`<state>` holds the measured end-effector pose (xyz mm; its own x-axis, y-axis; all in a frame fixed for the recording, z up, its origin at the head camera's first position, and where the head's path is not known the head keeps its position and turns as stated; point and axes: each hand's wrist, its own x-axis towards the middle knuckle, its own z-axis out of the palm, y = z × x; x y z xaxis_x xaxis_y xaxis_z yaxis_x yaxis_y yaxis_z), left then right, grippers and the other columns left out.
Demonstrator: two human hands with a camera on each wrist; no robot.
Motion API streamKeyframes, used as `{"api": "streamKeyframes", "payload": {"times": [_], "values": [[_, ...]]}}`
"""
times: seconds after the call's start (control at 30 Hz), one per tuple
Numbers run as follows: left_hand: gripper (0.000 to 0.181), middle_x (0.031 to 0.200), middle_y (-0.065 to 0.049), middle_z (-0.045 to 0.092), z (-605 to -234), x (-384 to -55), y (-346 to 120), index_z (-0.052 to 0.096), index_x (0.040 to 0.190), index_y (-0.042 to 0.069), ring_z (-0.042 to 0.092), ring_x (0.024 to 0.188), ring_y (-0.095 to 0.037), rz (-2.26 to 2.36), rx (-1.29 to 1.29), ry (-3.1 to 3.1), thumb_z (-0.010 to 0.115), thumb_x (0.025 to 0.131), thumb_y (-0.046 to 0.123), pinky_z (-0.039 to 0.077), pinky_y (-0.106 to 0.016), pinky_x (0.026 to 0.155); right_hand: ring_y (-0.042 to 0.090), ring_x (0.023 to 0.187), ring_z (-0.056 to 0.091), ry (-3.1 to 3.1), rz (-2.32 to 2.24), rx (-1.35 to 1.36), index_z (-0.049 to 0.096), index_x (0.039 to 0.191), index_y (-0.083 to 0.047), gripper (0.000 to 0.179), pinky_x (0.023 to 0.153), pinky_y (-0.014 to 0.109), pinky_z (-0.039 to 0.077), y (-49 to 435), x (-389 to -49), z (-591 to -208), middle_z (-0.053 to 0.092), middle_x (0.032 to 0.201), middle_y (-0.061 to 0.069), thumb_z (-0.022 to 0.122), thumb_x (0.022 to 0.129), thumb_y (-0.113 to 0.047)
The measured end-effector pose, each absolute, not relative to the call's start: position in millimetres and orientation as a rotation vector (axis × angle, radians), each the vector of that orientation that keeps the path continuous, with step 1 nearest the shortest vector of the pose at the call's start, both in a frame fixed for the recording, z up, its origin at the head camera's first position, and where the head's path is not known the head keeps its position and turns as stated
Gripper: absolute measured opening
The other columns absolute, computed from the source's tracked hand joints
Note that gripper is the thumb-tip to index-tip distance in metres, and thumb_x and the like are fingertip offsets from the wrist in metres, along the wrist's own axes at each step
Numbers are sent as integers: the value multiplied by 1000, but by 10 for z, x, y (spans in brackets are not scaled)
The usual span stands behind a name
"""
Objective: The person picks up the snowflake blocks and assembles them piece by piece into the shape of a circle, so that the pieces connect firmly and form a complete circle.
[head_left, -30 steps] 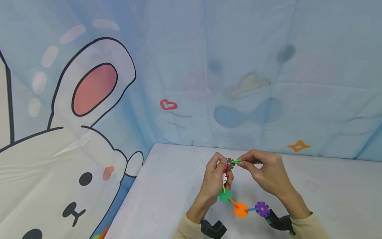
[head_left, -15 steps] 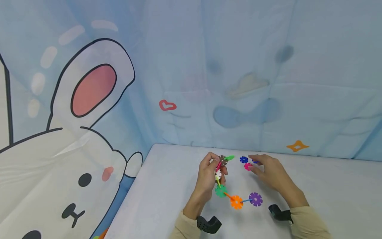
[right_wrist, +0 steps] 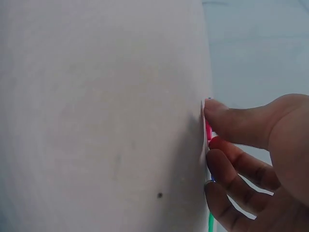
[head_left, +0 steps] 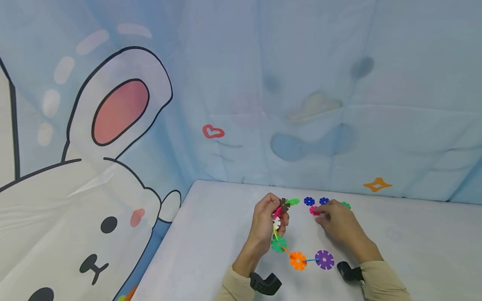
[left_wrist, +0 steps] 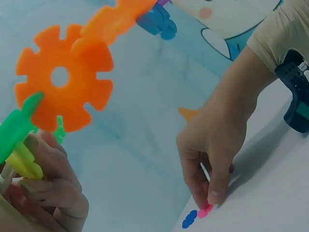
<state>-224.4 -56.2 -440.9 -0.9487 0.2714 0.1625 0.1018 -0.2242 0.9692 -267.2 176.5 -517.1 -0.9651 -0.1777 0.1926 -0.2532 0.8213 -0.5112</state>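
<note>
My left hand [head_left: 261, 221] grips a chain of interlocking plastic flower discs near its upper end. A bright green disc [head_left: 293, 201] tops the chain, joined to a brown disc [head_left: 284, 205]. Below the hand hang a green disc [head_left: 278, 244], an orange disc [head_left: 298, 261] and a purple disc [head_left: 324, 259], linked by discs seen edge-on. My right hand [head_left: 344, 225] is down at the table, thumb and fingertips pinching a loose pink disc [head_left: 313, 210]. In the left wrist view the fingers partly cover this pink disc [left_wrist: 204, 211].
Two dark blue discs [head_left: 309, 201] [head_left: 324, 201] lie just behind the pink one. Beyond the right hand a loose green disc [head_left: 346, 205] partly shows. The white table [head_left: 211, 217] ends against a printed blue cloth backdrop [head_left: 241, 159].
My right hand has let go of the bright green disc on the chain and moved down to the loose discs, reaching the pink one. My left hand has shifted slightly left with the chain.
</note>
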Motion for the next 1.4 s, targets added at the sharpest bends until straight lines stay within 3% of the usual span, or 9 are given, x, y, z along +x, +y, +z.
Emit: {"api": "streamKeyframes", "payload": {"times": [0.2,0.33,0.5,0.63,0.83,1.03,1.27,1.4], "values": [[25,64,1,55,-4400,-2234,-560,46,91,10,43,42,-9,2350,459,1899,32,111,14,42,-19,41,24,83,57,-2843,847,320,73,124,2,40,68,37,54,1780,-2702,-5212,63,110,22,84,88,-11],[24,66,-3,56,-4370,-2221,-560,46,94,6,44,43,-10,2333,512,1945,32,111,14,42,-20,41,22,81,57,-2861,822,355,74,124,0,38,69,37,56,1766,-2703,-5225,64,98,12,84,88,-9],[22,71,-31,54,-4331,-2202,-557,45,99,1,46,43,-9,2298,605,2001,33,111,14,43,-19,42,21,82,61,-2883,881,374,76,108,-1,21,76,44,62,1743,-2700,-5201,69,91,6,82,89,-5],[23,77,-44,50,-4322,-2198,-554,43,99,-2,45,42,-7,2291,651,2019,31,112,14,43,-18,42,21,83,60,-2914,940,376,72,104,-1,20,74,38,59,1747,-2697,-5163,68,91,6,83,88,-6],[28,74,-41,50,-4319,-2201,-563,43,100,-5,45,43,-7,2293,707,2050,29,113,15,43,-18,42,16,79,60,-2885,1071,438,67,97,-6,21,68,23,55,1773,-2686,-5113,67,87,1,84,86,-6],[27,64,-27,46,-4296,-2192,-576,46,99,-2,40,42,-7,2256,768,2194,32,113,16,40,-19,39,14,80,66,-2760,1169,424,75,107,-5,16,69,21,57,1813,-2670,-4984,75,90,2,80,91,-8],[20,60,-19,42,-4251,-2128,-582,49,97,1,37,41,-3,2295,838,2288,41,111,13,36,-18,36,13,84,67,-2601,1397,378,76,114,-11,24,72,23,58,1760,-2439,-4451,73,96,4,69,105,-32],[19,59,-12,42,-4226,-2101,-591,52,93,0,38,45,1,2309,1058,2374,45,110,7,36,-16,36,14,85,70,-2469,1479,476,73,110,-11,16,79,20,60,1659,-2237,-4143,72,92,2,65,107,-26]]}}
